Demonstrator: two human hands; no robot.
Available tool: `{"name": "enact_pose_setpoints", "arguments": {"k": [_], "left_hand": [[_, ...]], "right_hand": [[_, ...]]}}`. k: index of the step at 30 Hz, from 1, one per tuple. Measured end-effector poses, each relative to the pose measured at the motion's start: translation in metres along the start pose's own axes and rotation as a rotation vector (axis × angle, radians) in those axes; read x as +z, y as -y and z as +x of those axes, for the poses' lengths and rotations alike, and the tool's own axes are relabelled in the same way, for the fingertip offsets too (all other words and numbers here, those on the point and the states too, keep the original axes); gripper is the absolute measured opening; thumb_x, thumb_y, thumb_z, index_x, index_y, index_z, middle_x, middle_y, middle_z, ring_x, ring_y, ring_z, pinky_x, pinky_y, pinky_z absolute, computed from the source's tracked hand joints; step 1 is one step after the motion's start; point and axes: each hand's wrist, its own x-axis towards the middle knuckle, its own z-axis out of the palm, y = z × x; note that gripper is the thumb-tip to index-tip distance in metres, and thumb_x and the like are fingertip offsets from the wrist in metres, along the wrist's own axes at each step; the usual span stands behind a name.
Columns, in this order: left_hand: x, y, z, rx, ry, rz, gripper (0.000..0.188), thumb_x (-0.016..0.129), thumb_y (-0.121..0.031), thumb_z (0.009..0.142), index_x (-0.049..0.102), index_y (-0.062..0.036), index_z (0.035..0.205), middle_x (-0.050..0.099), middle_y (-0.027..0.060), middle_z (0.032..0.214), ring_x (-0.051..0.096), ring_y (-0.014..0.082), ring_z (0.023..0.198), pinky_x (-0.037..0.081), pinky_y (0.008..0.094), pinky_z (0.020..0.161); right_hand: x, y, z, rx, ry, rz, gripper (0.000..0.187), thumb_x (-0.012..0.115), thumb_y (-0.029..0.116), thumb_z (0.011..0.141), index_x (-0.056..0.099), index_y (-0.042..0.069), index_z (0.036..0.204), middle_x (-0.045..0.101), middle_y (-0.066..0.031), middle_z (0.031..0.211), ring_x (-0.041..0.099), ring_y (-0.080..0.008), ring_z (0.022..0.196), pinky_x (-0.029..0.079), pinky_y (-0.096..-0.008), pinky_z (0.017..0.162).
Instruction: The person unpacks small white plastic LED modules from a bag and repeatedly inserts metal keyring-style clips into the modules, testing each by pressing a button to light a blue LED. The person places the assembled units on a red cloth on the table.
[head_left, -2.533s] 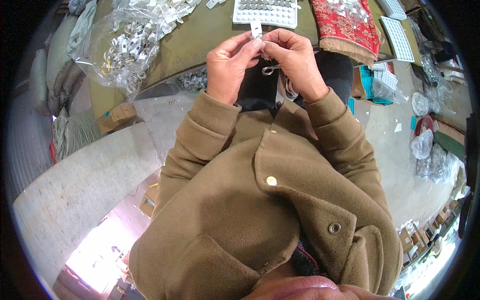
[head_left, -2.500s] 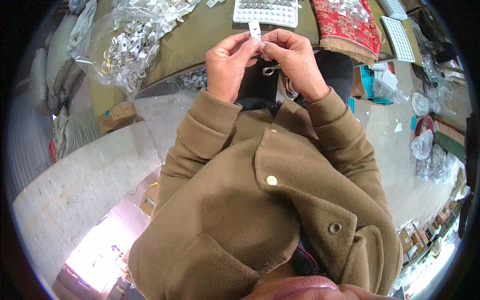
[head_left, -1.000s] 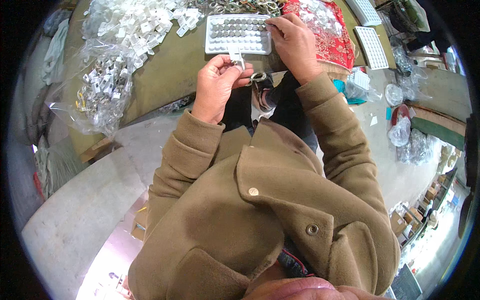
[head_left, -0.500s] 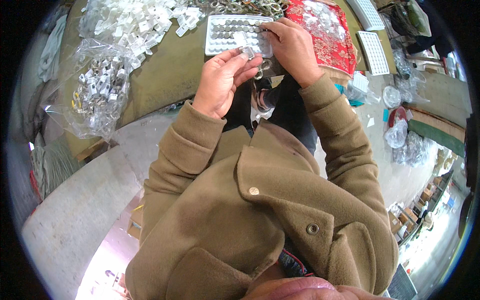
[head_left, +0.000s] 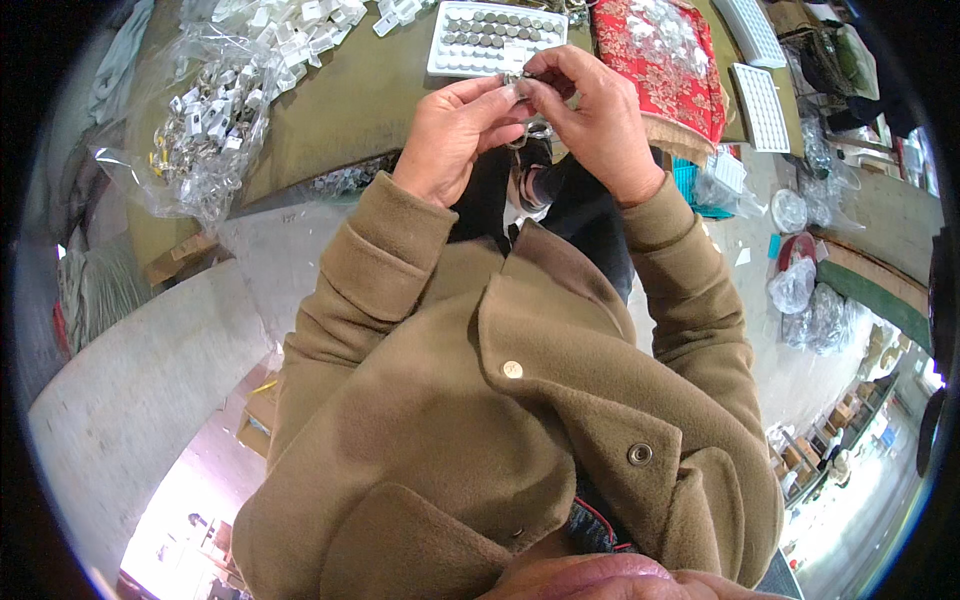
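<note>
My left hand point(head_left: 455, 135) and my right hand point(head_left: 595, 120) meet at the table's near edge, just in front of a white tray point(head_left: 436, 45) holding rows of small round silver discs. The left fingers pinch a small clear plastic piece point(head_left: 515, 80), mostly covered by the fingertips. My right thumb and forefinger are closed against the same piece; whether they also hold a disc is hidden. A metal ring point(head_left: 541, 130) shows just below the fingers, between the hands.
A pile of clear plastic pieces point(head_left: 300, 40) lies at the far left. Nearer is an open clear bag point(head_left: 212, 125) of small white and metal parts. Red patterned cloth point(head_left: 665, 75) bearing clear bits lies right, beside a white empty-looking tray point(head_left: 760, 105).
My right hand has left the disc tray and come toward me to meet the left hand at the clear piece. The tray and table now appear slightly higher and further right in view.
</note>
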Motion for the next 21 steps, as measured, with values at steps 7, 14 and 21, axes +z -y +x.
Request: {"name": "enact_pose_setpoints", "arguments": {"k": [7, 14, 21], "left_hand": [[-0.002, -0.001, -0.013, 0.027, -0.020, 0.055, 0.030, 0.061, -0.006, 0.092, 0.059, 0.0060, 0.119, 0.066, 0.0115, 0.104, 0.067, 0.0157, 0.091, 0.057, 0.0208, 0.074], [-0.004, 0.007, -0.016, -0.059, -0.022, -0.082, 0.026, 0.059, -0.008, 0.094, 0.059, 0.0037, 0.117, 0.067, 0.0093, 0.103, 0.067, 0.0140, 0.091, 0.059, 0.0200, 0.074], [-0.012, 0.000, -0.011, -0.013, -0.126, -0.018, 0.020, 0.059, -0.016, 0.095, 0.064, -0.0015, 0.108, 0.069, 0.0070, 0.097, 0.067, 0.0096, 0.083, 0.054, 0.0178, 0.065]], "right_hand": [[0.006, 0.007, -0.012, -0.053, -0.017, -0.022, 0.011, 0.067, 0.008, 0.079, 0.062, 0.005, 0.088, 0.061, -0.0110, 0.081, 0.062, -0.0310, 0.076, 0.050, -0.0371, 0.065], [0.006, 0.007, -0.022, -0.052, 0.027, -0.071, 0.013, 0.066, 0.004, 0.079, 0.069, 0.005, 0.091, 0.064, -0.0106, 0.080, 0.065, -0.0300, 0.075, 0.053, -0.0348, 0.064], [0.007, -0.005, -0.003, 0.254, 0.011, 0.334, 0.018, 0.061, 0.013, 0.093, 0.070, 0.004, 0.106, 0.070, -0.0076, 0.083, 0.066, -0.0087, 0.075, 0.052, -0.0240, 0.064]]}}
